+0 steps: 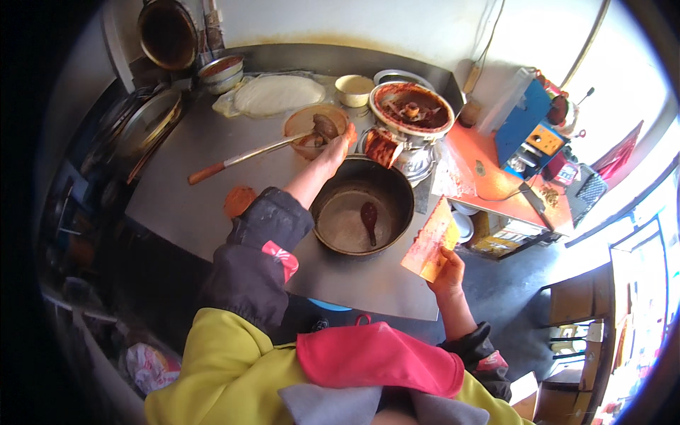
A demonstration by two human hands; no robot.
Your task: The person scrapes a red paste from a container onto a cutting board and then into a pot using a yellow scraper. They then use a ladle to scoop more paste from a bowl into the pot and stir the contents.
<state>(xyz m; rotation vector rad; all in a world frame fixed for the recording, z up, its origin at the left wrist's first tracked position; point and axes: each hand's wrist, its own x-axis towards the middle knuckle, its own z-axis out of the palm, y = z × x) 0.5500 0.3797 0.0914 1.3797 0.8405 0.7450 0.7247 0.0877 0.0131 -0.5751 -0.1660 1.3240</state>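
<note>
My right hand (pixel 449 273) grips a flat rectangular board or carton piece (pixel 434 241), smeared with red, right of a deep dark pot (pixel 340 223). Inside that pot lies a dark red slotted spoon (pixel 368 218). My left hand (pixel 338 150) reaches over the pot's far left rim, beside a translucent bowl (pixel 297 125); its fingers are partly hidden and whether it holds anything is unclear. A long-handled ladle (pixel 255 154) rests across that bowl. Behind the pot stands a grinder (pixel 414 114) with a red-stained basin on top and a red-smeared chute (pixel 381 147).
Flattened dough (pixel 280 94) lies at the back, between stacked metal bowls (pixel 222 74) and a cream bowl (pixel 354 89). A round orange-red item (pixel 239 202) sits left of my sleeve. An orange side table (pixel 510 199) with a blue-sided device (pixel 523 125) adjoins at right.
</note>
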